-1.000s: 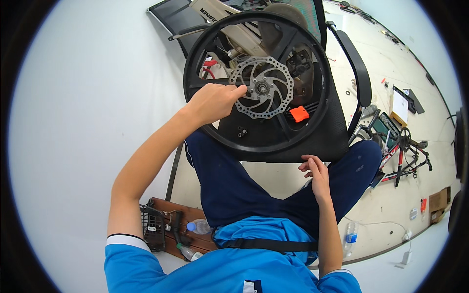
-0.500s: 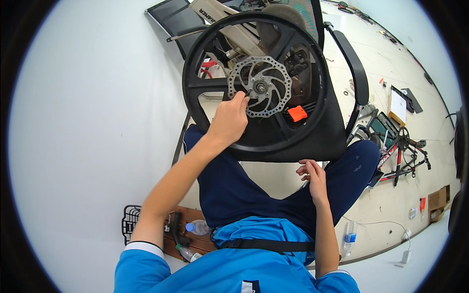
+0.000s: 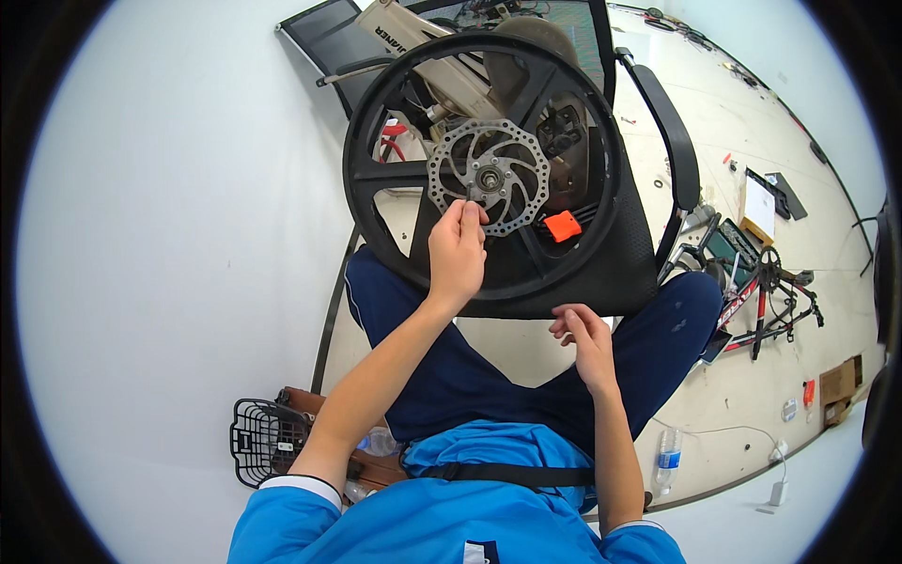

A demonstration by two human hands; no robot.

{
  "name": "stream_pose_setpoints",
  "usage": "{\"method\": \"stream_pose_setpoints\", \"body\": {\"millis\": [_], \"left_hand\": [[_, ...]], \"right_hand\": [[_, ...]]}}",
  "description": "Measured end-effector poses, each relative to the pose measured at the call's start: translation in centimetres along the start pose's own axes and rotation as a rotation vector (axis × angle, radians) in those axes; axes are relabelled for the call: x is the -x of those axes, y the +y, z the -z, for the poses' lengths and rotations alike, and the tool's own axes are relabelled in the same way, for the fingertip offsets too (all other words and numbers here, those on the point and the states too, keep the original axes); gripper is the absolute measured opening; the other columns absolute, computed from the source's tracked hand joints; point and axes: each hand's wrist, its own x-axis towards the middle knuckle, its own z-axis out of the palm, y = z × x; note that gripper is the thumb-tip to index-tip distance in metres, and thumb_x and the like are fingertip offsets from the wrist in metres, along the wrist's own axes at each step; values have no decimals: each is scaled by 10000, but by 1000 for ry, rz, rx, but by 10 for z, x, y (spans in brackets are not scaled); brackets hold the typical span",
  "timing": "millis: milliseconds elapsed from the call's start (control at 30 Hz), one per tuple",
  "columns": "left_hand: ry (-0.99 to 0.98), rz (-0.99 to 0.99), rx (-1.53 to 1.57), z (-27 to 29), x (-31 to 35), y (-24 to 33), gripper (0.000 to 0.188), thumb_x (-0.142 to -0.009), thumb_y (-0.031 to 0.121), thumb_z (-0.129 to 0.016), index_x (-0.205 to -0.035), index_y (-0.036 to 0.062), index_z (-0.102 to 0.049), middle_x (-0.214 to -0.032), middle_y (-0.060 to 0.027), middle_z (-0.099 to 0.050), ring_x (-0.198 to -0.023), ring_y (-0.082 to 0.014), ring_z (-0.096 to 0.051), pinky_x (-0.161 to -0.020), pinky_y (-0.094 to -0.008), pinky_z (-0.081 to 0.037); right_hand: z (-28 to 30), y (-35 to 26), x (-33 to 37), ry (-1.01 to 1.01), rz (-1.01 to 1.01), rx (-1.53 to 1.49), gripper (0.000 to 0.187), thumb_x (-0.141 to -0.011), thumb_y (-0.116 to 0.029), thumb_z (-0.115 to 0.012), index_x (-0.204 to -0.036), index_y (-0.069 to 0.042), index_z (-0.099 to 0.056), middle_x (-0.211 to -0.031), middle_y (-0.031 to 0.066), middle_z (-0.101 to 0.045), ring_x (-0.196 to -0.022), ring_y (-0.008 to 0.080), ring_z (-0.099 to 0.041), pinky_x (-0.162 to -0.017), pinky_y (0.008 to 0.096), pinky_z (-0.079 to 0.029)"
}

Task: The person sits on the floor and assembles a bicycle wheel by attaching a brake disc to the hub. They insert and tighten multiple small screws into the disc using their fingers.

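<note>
A black bicycle wheel point(image 3: 393, 175) lies flat on the black seat of a chair point(image 3: 631, 273), with a silver disc brake rotor point(image 3: 541, 179) on its hub. My left hand point(image 3: 458, 252) reaches over the rotor's near-left edge, thumb and fingers pinched together. A small dark tip shows above the fingertips, too little of it to name. On the seat, seen between the wheel's spokes, is an orange plastic holder point(image 3: 564, 226) next to several thin black rods. Above my right thigh hovers my right hand point(image 3: 584, 346), empty, with fingers loosely bent and apart.
The chair's armrest point(image 3: 672, 132) rises to the right of the wheel. Behind the wheel stands a beige frame point(image 3: 442, 61). A red and black bike frame point(image 3: 759, 305) and a water bottle point(image 3: 668, 461) are on the floor at right; a black wire basket point(image 3: 258, 442) sits lower left.
My left hand has shifted slightly down and right across the rotor, still pinched. My right hand has moved a little left. The view has shifted slightly, showing more of the basket.
</note>
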Motion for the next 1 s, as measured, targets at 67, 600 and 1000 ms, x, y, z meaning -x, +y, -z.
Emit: {"method": "stream_pose_setpoints", "body": {"millis": [67,600,1000], "left_hand": [[-2,-105,-169,0,9,-4,279,-1072,198,-482,-886,17,-583,-626,-10,-454,-535,-79,-367,-508,-270,-318],[-284,-686,-642,25,9,32,249,-885,6,-660,-1132,-27,-658,-1008,-159,-616,-909,-335,-631,-800,-382,-526],[-67,-775,-667,20,-17,14,217,-842,79,-765,-1033,-10,-712,-933,-126,-667,-827,-296,-669,-738,-353,-540]], "right_hand": [[-16,-18,-10,-67,69,-7,274,-1034,-220,-547,-1098,12,-676,-850,34,-673,-789,95,-597,-715,249,-469],[-71,-109,-70,209,520,32,104,-915,-1,-717,-973,78,-685,-873,98,-733,-809,133,-720,-742,232,-558],[-81,-104,-92,462,855,282,92,-898,2,-738,-952,62,-694,-823,93,-749,-755,121,-735,-693,214,-548]]}}
